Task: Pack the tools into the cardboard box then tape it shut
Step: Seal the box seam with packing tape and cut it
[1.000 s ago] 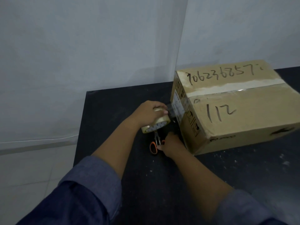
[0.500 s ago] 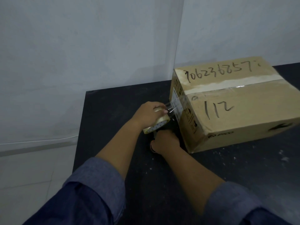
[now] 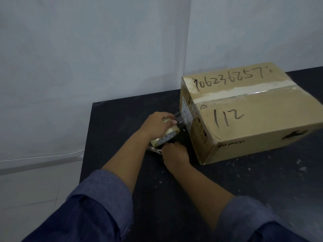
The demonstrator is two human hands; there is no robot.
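The cardboard box sits closed on the black table, with handwritten numbers on its lid and a strip of clear tape along the top seam. My left hand grips a roll of clear tape just left of the box. A stretch of tape runs from the roll to the box's left end face. My right hand is closed over scissors on the table below the roll. Only their metal blades show, pointing left; the handles are hidden.
The black table ends at its left edge close to my left arm, with white floor beyond. White walls meet in a corner behind the box. Small white specks lie on the table at the right.
My right hand has closed over the scissors and turned them; the orange handles are now hidden and the blades stick out left. My left hand holds the roll steady.
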